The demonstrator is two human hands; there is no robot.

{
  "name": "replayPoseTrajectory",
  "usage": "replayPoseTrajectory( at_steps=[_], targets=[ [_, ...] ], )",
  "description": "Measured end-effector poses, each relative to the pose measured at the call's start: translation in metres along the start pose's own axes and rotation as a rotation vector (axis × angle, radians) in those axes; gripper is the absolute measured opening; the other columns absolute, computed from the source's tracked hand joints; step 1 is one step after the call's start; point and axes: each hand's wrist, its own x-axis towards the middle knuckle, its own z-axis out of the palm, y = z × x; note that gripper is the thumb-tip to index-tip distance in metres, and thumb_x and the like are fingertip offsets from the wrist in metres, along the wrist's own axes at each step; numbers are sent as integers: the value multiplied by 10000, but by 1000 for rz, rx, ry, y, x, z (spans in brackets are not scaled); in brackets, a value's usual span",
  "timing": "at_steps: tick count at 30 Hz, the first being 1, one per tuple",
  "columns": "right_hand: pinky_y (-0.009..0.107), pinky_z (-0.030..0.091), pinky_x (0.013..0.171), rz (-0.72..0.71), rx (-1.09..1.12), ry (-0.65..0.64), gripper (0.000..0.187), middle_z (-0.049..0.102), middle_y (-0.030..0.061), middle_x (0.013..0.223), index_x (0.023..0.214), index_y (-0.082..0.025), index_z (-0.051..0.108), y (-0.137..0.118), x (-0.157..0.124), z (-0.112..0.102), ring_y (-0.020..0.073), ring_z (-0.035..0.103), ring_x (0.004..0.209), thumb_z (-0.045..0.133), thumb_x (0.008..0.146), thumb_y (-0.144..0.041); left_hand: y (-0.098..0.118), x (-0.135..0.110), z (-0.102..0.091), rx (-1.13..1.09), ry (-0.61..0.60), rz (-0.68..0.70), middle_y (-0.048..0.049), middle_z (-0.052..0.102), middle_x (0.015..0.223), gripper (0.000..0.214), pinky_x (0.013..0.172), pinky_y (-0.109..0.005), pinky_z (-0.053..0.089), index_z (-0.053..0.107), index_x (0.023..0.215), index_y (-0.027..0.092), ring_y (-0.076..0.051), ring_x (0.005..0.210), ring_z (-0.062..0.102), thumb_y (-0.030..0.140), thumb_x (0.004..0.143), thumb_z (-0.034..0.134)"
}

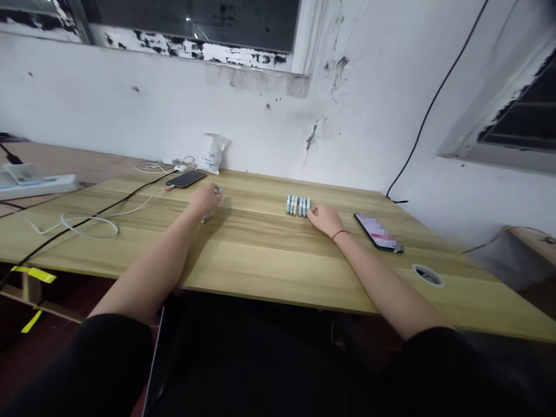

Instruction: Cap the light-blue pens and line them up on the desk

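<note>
- head view: we look down over a pale wood-grain desk [260,260], both bare forearms reaching out across it.
- our left hand [205,200] is closed around a slim marker [218,189], which sits at a slant through the fist, its capped end showing beyond the fingers. we cannot tell whether its lower end touches the desk.
- our right hand [325,220] lies low and loosely open, gripping nothing. its fingertips [309,212] touch the right end of a tight row of markers [297,205].
- that row sits on the desk between our hands, nearer the right one. the pale barrels have teal-blue ends and lie side by side, pointing toward the wall.
- barrels this slim can roll, so a light fingertip touch on the row and a firm closed hold on the single marker seem the sound way to handle them.
- a dark red cord [340,234] circles our right wrist.
- a dark phone [186,178] with a cable plugged in lies beyond our left hand, and a second phone [377,233], its screen pixelated, lies to the right of our right hand.
- farther left are a white cable [117,229], a power strip [39,186] and a white packet [212,153] against the wall.
</note>
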Motion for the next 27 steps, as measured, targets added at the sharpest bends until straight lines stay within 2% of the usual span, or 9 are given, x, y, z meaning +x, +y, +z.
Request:
replayPoseTrajectory(
  at_steps=[3,5,8,13,15,18,22,24,27],
  targets=[
    [252,319,559,-77,77,43,284,662,70,717,756,-159,649,-11,-7,-6,164,551,642,457,833,-355,17,-6,-4,-271,-19,169,-88,665,993,390,777,-296,464,593,1128,156,-216,872,619,362,816,483],
    [246,356,598,-194,210,-13,303,659,54,726,768,-158,647,-23,-14,-9,154,555,658,455,850,-377,31,-14,-5,-505,-145,263,-66,654,944,375,709,-269,485,579,1114,161,-168,777,624,380,820,500],
    [244,414,672,-353,487,-204,329,675,57,889,873,-161,644,-43,-26,-11,150,584,766,450,874,-427,53,-29,-6,-850,-314,312,-43,620,903,365,641,-251,503,529,1114,184,-125,695,625,407,824,532],
    [219,395,509,-385,795,-592,350,648,88,1065,1069,-186,567,-59,-35,-5,83,549,590,415,904,-455,70,-44,-8,-1143,-339,400,-40,602,925,343,720,-305,534,495,1012,179,-143,760,658,413,791,611],
    [205,348,446,-351,904,-665,331,652,97,1037,1059,-177,551,-59,-34,-3,75,540,562,440,897,-444,70,-44,-8,-1143,-307,462,-42,608,929,359,730,-313,537,489,1010,178,-155,787,664,419,781,623],
    [194,316,418,-298,978,-671,309,660,80,910,994,-159,564,-56,-31,-3,72,516,547,516,858,-433,66,-43,-8,-1042,-227,553,-46,630,933,413,709,-307,537,465,1105,190,-154,781,665,418,792,610],
    [191,319,433,-246,940,-584,314,624,43,809,944,-139,598,-46,-28,-12,56,448,522,592,803,-420,64,-44,-8,-692,-68,708,-46,666,858,335,670,-263,512,565,1055,173,-143,737,647,415,825,567],
    [193,316,436,-240,907,-609,326,603,33,777,909,-131,615,-40,-26,-17,53,428,512,580,804,-437,64,-44,-8,-534,34,823,-53,674,883,275,677,-248,500,621,970,166,-135,747,633,399,843,547],
    [201,326,453,-270,862,-700,347,570,17,712,877,-125,635,-32,-24,-23,56,408,504,567,804,-458,65,-43,-5,-427,161,998,-66,672,970,236,748,-256,494,633,986,172,-136,832,627,344,873,519]
  ],
)
